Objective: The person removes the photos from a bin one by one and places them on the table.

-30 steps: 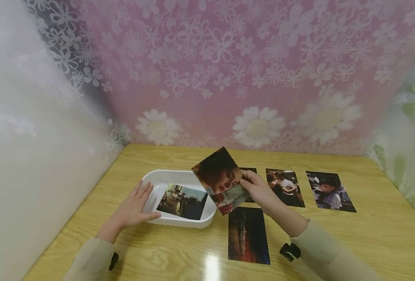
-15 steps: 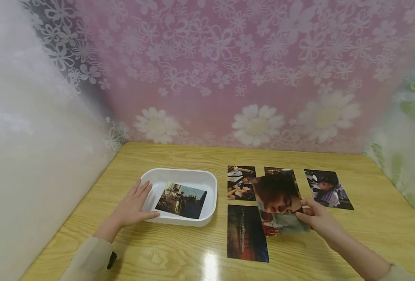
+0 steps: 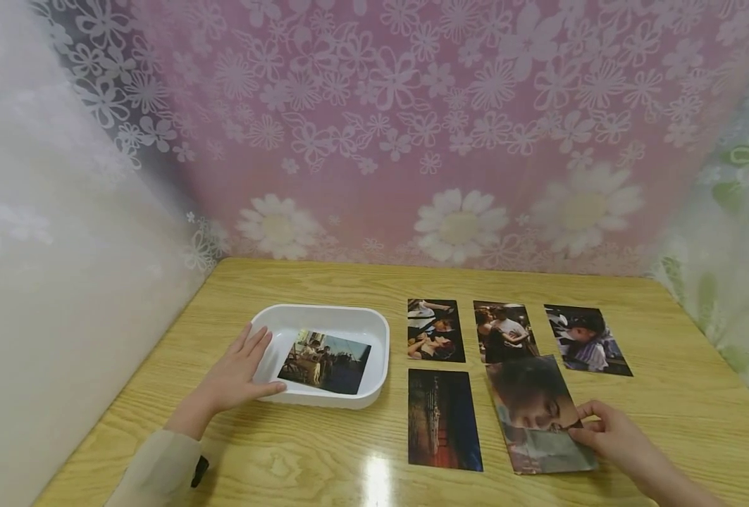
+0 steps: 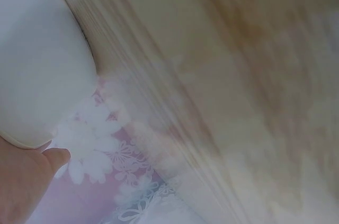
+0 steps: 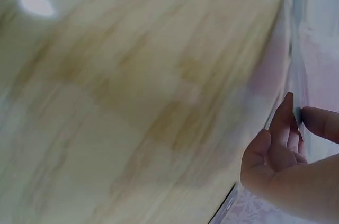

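My right hand (image 3: 618, 440) pinches the right edge of a photo (image 3: 529, 405) showing a close-up face. This photo is low over the table beside a dark photo of a ship (image 3: 444, 421); whether it touches the wood I cannot tell. In the right wrist view, thumb and fingers of the right hand (image 5: 280, 163) hold the photo, seen nearly edge-on. My left hand (image 3: 237, 373) rests on the left rim of a white tray (image 3: 382, 352), fingers straight. Inside the tray lies a photo of figures by water (image 3: 326, 362). The left wrist view shows part of the left hand (image 4: 26, 181) against the tray (image 4: 47, 65).
Behind the held photo, a row of photos lies on the wooden table (image 3: 311, 458): one of dancers (image 3: 436, 331), one of a couple (image 3: 507, 334) and one of a person in a cap (image 3: 588, 340). A flowered pink backdrop (image 3: 349, 141) stands beyond the table's far edge.
My right hand has carried the face photo from over the tray rightward, then lowered it toward the table right of the ship photo. The left hand has stayed on the tray.
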Action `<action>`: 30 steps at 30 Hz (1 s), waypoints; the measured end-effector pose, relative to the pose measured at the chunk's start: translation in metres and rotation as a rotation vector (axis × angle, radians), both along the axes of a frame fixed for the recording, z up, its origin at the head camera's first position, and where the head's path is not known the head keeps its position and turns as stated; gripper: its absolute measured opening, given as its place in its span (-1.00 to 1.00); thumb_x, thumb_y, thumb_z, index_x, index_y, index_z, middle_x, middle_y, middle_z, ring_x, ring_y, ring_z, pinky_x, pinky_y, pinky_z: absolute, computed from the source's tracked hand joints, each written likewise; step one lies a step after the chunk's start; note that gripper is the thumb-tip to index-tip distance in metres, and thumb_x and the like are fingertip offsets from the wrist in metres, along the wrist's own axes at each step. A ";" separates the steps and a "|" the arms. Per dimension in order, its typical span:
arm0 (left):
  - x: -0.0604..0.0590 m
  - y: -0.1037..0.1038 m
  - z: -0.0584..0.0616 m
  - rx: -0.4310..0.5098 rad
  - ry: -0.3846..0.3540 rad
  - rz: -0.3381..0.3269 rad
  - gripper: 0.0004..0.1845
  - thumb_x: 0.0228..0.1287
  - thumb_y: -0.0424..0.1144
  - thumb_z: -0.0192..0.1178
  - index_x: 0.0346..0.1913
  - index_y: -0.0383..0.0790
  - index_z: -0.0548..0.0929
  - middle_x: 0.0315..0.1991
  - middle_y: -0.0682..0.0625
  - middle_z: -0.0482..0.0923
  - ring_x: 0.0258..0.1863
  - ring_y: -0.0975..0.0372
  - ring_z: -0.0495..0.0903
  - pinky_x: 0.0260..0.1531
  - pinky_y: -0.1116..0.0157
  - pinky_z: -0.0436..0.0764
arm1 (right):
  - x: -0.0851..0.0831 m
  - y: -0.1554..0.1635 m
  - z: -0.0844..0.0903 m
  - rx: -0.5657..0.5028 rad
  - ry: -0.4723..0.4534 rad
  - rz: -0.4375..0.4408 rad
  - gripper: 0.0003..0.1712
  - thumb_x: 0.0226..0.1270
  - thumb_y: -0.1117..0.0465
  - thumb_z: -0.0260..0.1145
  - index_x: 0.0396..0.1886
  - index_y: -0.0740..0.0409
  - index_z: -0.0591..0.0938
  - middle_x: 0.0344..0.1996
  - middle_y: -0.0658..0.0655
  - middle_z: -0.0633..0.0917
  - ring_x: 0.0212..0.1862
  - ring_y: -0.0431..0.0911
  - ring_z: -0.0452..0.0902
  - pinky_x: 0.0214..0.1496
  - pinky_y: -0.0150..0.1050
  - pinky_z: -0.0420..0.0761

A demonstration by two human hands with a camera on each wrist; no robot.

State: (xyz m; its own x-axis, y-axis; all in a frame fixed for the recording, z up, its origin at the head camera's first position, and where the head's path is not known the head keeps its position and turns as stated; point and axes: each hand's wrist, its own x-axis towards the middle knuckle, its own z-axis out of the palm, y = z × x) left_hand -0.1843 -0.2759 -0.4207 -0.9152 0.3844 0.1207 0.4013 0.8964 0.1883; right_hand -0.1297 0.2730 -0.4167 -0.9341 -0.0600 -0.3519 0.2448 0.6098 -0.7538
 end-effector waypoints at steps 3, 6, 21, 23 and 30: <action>0.000 0.001 0.000 -0.006 0.002 0.003 0.02 -0.01 0.30 0.08 0.28 -0.48 0.10 0.30 -0.29 0.00 0.29 -0.14 -0.23 0.19 -0.05 -0.05 | -0.001 -0.001 -0.005 0.149 0.068 0.031 -0.70 0.06 0.25 0.30 -0.34 0.38 0.43 -0.62 0.00 0.51 -0.52 -0.15 0.32 -0.54 -0.34 0.30; 0.001 0.001 0.000 -0.003 0.001 0.005 0.02 -0.01 0.29 0.08 0.28 -0.48 0.10 0.30 -0.29 0.00 0.29 -0.15 -0.23 0.19 -0.05 -0.05 | -0.001 -0.003 -0.009 0.256 0.145 0.089 -0.74 -0.01 0.23 0.34 -0.44 0.32 0.47 -0.65 -0.01 0.46 -0.55 -0.16 0.30 -0.57 -0.36 0.29; 0.001 0.000 0.000 0.004 0.002 0.009 0.01 -0.01 0.29 0.08 0.28 -0.47 0.10 0.31 -0.28 0.00 0.30 -0.13 -0.23 0.19 -0.05 -0.05 | 0.000 -0.009 -0.014 0.329 0.167 0.160 -0.65 -0.07 0.25 0.39 -0.38 0.37 0.44 -0.65 -0.01 0.50 -0.56 -0.16 0.38 -0.56 -0.31 0.37; 0.001 0.001 0.000 0.004 -0.001 0.008 0.01 -0.01 0.29 0.08 0.29 -0.47 0.10 0.31 -0.28 0.00 0.30 -0.13 -0.23 0.19 -0.05 -0.05 | 0.000 -0.008 -0.015 0.335 0.157 0.161 -0.63 -0.06 0.24 0.39 -0.36 0.38 0.43 -0.65 0.00 0.50 -0.56 -0.16 0.38 -0.56 -0.30 0.38; 0.001 0.001 0.001 0.009 -0.008 0.011 0.01 -0.01 0.28 0.09 0.29 -0.47 0.09 0.31 -0.28 -0.01 0.30 -0.13 -0.24 0.19 -0.05 -0.06 | -0.002 -0.006 -0.014 0.345 0.104 0.167 -0.59 -0.06 0.20 0.40 -0.35 0.37 0.41 -0.64 0.02 0.49 -0.56 -0.15 0.37 -0.55 -0.28 0.38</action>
